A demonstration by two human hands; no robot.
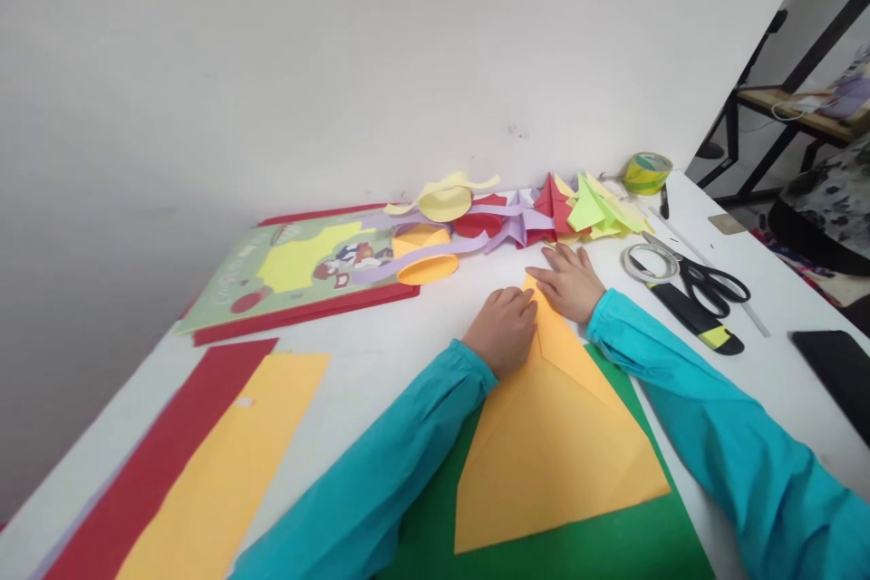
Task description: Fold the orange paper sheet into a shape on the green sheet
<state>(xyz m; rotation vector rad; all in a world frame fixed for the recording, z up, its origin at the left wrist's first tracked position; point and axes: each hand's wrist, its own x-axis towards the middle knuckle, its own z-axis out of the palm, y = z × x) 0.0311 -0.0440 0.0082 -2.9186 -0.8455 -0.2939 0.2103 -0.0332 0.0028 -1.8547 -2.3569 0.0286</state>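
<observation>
A sheet of orange paper point(550, 453), folded to a point at its far end, lies on a green sheet point(598, 544). With fingers curled, my left hand point(501, 331) grips the paper's left fold just below the tip. My right hand point(569, 283) lies across the right side of the tip, its fingers stretched out and touching the paper. Both hands partly cover the pointed end. The near edge of the orange sheet spreads wide and flat toward me.
Folded paper planes point(598, 208) and curled paper strips point(435, 249) line the wall. A printed pad point(299, 263) and red and orange sheets point(224, 444) lie left. Scissors point(713, 285), clear tape point(651, 263), a utility knife point(700, 322), yellow tape point(647, 173) and a phone-like black slab point(833, 372) are right.
</observation>
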